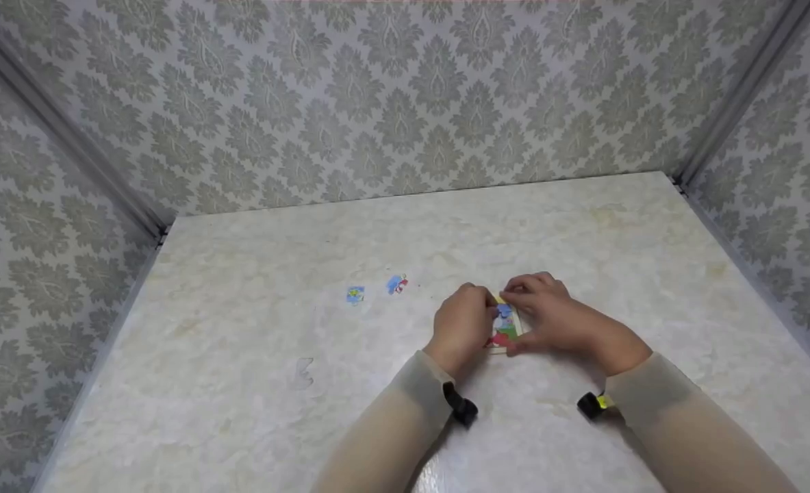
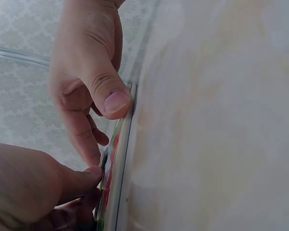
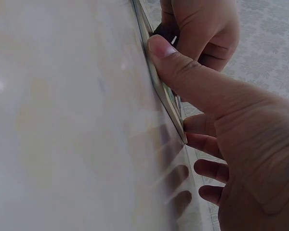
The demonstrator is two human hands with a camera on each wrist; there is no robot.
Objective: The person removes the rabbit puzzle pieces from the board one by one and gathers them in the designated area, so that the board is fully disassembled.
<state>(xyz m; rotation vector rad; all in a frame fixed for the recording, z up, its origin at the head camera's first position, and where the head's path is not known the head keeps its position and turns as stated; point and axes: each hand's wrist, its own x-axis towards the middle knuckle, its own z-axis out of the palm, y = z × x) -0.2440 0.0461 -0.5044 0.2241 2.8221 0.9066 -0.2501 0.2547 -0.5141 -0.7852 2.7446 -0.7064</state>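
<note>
A small jigsaw puzzle [image 1: 508, 332] in a pale frame lies on the table between the two hands, its picture blue, green and red. My left hand [image 1: 462, 327] is at its left side, thumb and fingertips pinching what looks like a puzzle piece at the surface; the fingers mostly hide it. My right hand [image 1: 561, 320] grips the puzzle from the right, thumb [image 3: 163, 48] on the near edge and fingers by the far edge. In the left wrist view the puzzle [image 2: 114, 161] appears edge-on, low on the tabletop.
Two loose jigsaw pieces, one blue with yellow [image 1: 355, 294] and one blue with red [image 1: 397, 284], lie left of the hands. Nearer the front is a pale, clear-looking cut-out piece [image 1: 305, 373]. Patterned walls [image 1: 405, 103] enclose the marbled table [image 1: 226, 411].
</note>
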